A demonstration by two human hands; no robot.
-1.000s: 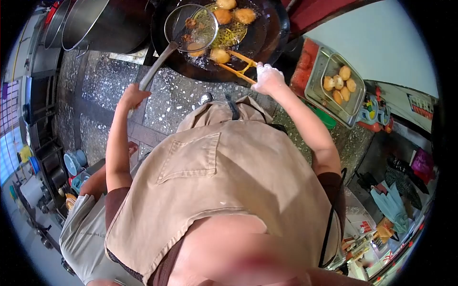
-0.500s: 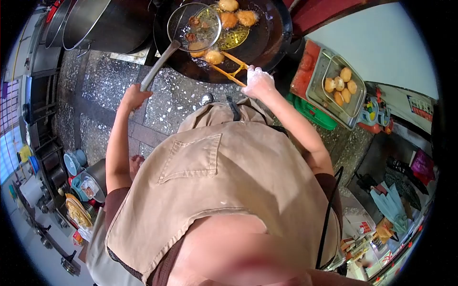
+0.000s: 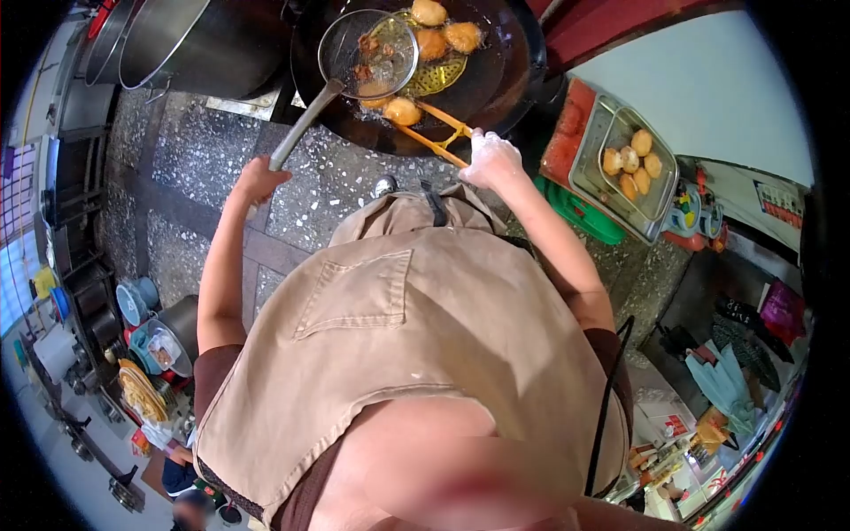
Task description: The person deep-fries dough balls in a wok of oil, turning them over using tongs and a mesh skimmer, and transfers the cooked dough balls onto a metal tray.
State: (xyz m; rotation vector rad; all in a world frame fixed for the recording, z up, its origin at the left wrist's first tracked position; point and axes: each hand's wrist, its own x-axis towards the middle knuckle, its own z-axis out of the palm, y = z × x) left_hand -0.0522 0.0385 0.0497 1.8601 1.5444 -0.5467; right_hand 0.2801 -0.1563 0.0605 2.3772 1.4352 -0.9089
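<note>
My left hand (image 3: 259,181) is wrapped round the long handle of a wire strainer (image 3: 390,62). The strainer's round mesh hangs over the wok (image 3: 518,80), with some brown bits seen in or through it. My right hand (image 3: 493,161), white with flour-like powder, grips orange-yellow tongs (image 3: 447,121), two sticks joined by a crosspiece. Their tips are close beside a golden fried ball (image 3: 403,111) at the wok's near side; I cannot tell whether they touch it. Several more fried balls (image 3: 462,36) float in the oil beyond, near a yellow perforated piece (image 3: 440,76).
To the right, a metal tray (image 3: 657,190) holds several fried balls, above a green basket (image 3: 580,212). Large metal pots (image 3: 199,44) stand at the upper left. Another person's dark sleeve (image 3: 180,476) shows at the lower left. Bowls and plates (image 3: 142,389) sit at the left.
The strainer and my left hand have shifted slightly right, and the tongs in my right hand also moved a little right. Another person has come into view at the lower left.
</note>
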